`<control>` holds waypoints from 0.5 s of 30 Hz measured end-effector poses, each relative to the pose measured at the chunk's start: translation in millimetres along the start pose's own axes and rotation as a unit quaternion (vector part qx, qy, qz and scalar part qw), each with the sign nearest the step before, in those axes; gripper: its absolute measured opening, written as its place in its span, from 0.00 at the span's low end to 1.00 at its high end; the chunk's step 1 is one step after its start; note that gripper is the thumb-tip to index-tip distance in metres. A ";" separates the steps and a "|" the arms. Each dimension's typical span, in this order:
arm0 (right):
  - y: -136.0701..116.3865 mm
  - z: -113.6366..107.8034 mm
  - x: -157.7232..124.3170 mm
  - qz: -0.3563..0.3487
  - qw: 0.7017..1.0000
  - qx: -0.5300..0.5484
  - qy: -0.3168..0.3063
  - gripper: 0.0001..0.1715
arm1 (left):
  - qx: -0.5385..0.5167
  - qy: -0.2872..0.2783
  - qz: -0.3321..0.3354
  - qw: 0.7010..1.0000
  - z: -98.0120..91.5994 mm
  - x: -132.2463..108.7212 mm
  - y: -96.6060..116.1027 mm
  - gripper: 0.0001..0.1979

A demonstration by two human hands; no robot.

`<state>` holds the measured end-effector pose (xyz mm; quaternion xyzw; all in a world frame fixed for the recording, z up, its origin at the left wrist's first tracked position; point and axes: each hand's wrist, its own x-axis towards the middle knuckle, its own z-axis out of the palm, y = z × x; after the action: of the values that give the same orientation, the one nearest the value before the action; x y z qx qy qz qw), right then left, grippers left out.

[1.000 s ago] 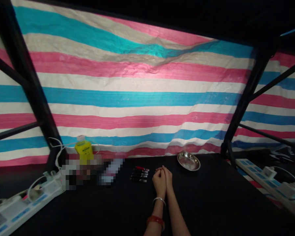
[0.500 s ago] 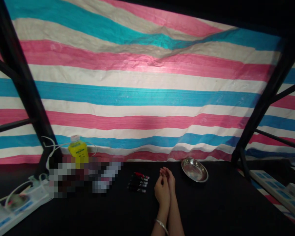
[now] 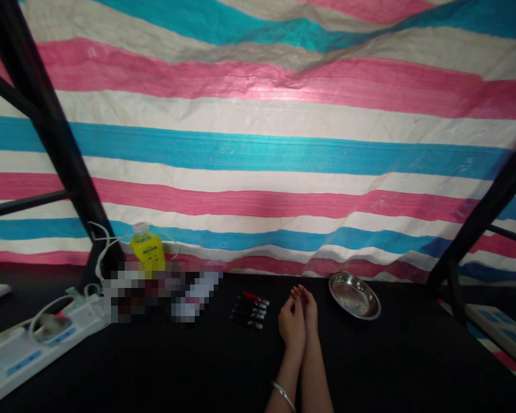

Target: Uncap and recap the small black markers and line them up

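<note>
My left hand [image 3: 291,326], with a silver bangle [image 3: 282,396] on its wrist, rests on the black table against my right hand [image 3: 311,312]. The two lie side by side and touch, fingers loosely curled and pointing away from me. Nothing shows in either hand, though the palms are partly hidden. Just left of my left hand lies a row of several pens or markers: a red one [image 3: 253,297] at the far end, black ones [image 3: 250,314] nearer. A round, shallow metal dish [image 3: 355,296] stands to the right of my right hand.
A yellow bottle [image 3: 148,249] with a white cap stands at the back left, beside blurred-out items [image 3: 144,292]. White power strips lie at the left [image 3: 34,355] and far right [image 3: 501,330]. Black frame posts [image 3: 55,137] and a striped sheet [image 3: 258,201] bound the table.
The view has tilted down and shifted a little, so the table's contents appear slightly higher and further right. My hands stay together beside the pens.
</note>
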<state>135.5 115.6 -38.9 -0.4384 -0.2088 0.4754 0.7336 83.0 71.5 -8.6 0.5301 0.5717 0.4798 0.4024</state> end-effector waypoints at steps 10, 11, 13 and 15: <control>-7.3 1.1 -3.7 -0.018 1.000 -0.008 0.004 0.07 | -0.019 0.005 -0.012 1.000 -2.5 -2.1 6.8 0.19; -7.1 1.4 -4.5 -0.018 1.000 -0.011 0.003 0.07 | -0.018 0.004 -0.010 1.000 -3.3 -2.9 7.4 0.18; -5.8 1.0 -6.4 -0.017 1.000 -0.015 0.003 0.07 | -0.011 0.010 -0.002 1.000 -5.3 -4.9 8.3 0.18; -3.5 -0.7 -8.6 -0.029 0.999 -0.023 0.002 0.07 | -0.007 0.020 0.010 1.000 -7.3 -7.2 8.9 0.18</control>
<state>133.8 107.1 -35.4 -0.4498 -0.2307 0.4480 0.7374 78.7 63.2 1.3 0.5237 0.5710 0.4979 0.3897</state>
